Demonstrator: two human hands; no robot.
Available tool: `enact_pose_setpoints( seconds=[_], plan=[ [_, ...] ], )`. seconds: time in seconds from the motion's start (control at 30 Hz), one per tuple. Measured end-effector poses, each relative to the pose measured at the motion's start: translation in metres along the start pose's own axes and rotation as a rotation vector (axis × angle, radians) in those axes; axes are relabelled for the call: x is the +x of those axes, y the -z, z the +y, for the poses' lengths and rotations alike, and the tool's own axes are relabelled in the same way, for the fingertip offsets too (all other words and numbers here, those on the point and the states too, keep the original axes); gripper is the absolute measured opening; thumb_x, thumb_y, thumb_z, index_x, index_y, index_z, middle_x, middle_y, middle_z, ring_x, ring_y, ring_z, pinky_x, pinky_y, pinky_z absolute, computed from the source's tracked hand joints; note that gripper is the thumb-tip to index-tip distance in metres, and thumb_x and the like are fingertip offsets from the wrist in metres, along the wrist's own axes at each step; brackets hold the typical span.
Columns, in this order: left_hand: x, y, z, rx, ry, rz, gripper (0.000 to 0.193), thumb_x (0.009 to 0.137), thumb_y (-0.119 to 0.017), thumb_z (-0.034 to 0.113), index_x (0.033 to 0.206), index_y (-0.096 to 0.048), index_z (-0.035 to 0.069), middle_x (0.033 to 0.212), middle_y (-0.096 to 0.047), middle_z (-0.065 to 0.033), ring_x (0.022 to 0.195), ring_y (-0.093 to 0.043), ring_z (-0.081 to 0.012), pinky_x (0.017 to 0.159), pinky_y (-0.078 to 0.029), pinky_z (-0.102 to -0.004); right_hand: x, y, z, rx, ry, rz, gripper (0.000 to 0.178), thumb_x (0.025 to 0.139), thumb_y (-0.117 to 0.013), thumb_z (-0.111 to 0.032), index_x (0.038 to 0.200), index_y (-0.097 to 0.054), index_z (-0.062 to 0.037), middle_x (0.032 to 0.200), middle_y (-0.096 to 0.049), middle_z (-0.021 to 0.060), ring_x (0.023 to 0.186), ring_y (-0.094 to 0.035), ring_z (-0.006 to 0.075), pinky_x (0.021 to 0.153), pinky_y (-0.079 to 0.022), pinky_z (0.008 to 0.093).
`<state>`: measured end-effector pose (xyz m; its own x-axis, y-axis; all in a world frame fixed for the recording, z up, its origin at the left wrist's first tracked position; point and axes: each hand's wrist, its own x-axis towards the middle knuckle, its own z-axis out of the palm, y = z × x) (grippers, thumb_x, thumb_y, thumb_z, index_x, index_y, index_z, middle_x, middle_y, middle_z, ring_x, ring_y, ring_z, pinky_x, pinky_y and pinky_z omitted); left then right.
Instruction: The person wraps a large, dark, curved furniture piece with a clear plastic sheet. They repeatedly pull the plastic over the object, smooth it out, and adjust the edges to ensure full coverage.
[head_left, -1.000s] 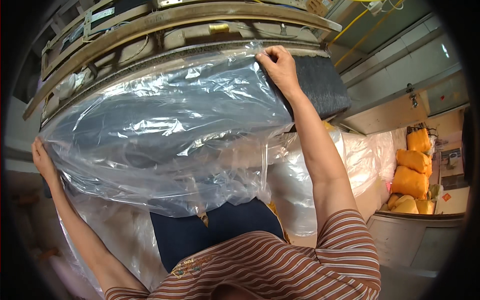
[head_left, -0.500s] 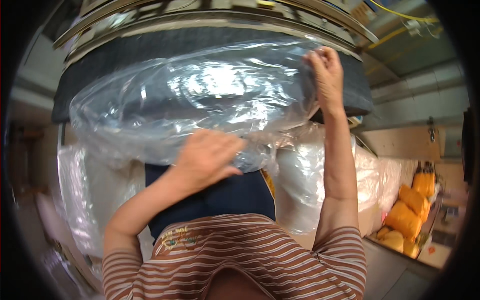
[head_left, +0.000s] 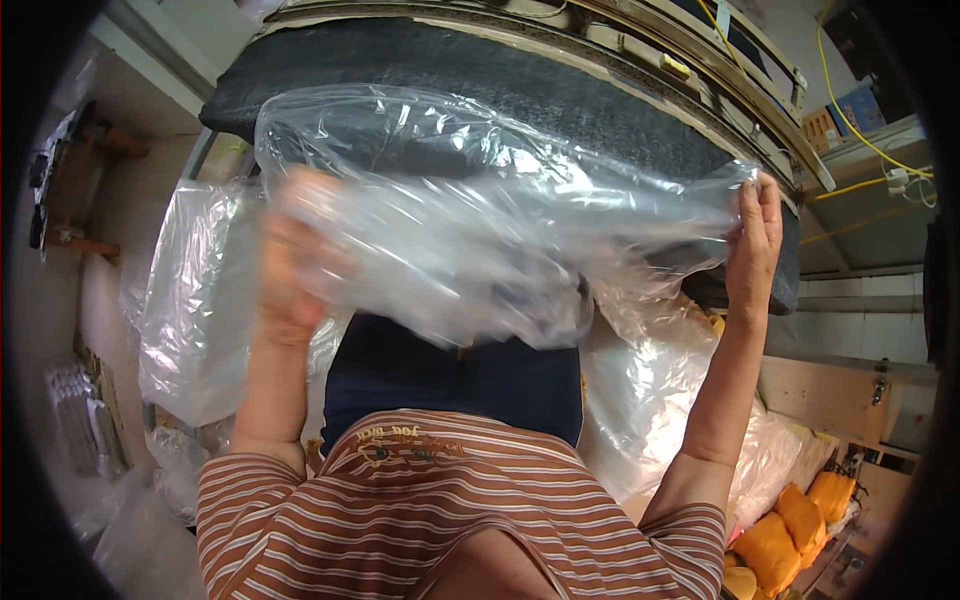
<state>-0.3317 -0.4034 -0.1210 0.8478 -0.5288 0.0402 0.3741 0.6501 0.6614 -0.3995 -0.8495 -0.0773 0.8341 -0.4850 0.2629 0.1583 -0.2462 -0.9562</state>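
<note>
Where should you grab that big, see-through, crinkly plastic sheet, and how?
Probably pinch the clear, crinkly plastic sheet at its right end, coming from the right, where the bare right hand holds it: it narrows there. Elsewhere it spreads loosely, partly over the long black surface, likely harder to grasp.

There is writing on the front of the brown striped T-shirt (head_left: 480, 480), a bit left of the middle, close to its far edge. One row of letters (head_left: 392, 433) is gold and seems to be upside down from up here. Next to it is more print in a darker orange-brown, with small dark shapes. That part is too small and bent to read. Any marks on the blue box (head_left: 858, 108) are too tiny to read.
</note>
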Motion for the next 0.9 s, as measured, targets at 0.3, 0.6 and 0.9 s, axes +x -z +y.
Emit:
enact_pose_setpoints(
  seconds=[0.3, 0.6, 0.9],
  plan=[
    [0.006, 0.014, 0.06, 1.132, -0.76, 0.82, 0.033, 0.094, -0.054, 0.014, 0.124, -0.054, 0.001, 0.122, -0.057, -0.0125, 0.124, -0.048, -0.022, 0.103, -0.038, -0.0365, -0.043, -0.067, -0.065, -0.032, 0.034, -0.524, 0.014, 0.094, -0.055, -0.013, 0.094, -0.063, -0.0011, 0.087, -0.059, -0.001, 0.074, -0.049, 0.0049, 0.067, -0.041, 0.0192],
    [0.092, -0.144, -0.003, 1.571, -0.679, -0.566, 0.045, 0.074, -0.076, 0.021, 0.115, -0.063, 0.005, 0.116, -0.062, -0.0086, 0.112, -0.055, -0.0224, 0.097, -0.04, -0.0355, -0.059, -0.084, -0.09, -0.19, 0.177, -0.5, 0.011, 0.092, -0.059, -0.012, 0.097, -0.062, -0.003, 0.077, -0.058, -0.002, 0.062, -0.045, 0.0044, 0.055, -0.037, 0.0203],
    [0.108, -0.137, 0.003, 0.578, -0.383, -0.549, 0.018, 0.096, -0.052, 0.015, 0.111, -0.058, 0.007, 0.088, -0.064, -0.0072, 0.079, -0.065, -0.0144, 0.072, -0.053, -0.0286, -0.081, -0.043, -0.003, -0.43, 0.049, -0.579, 0.006, 0.085, -0.061, -0.01, 0.088, -0.061, -0.0046, 0.076, -0.061, 0.0119, 0.07, -0.06, 0.0249, 0.063, -0.046, 0.0322]
  ],
)
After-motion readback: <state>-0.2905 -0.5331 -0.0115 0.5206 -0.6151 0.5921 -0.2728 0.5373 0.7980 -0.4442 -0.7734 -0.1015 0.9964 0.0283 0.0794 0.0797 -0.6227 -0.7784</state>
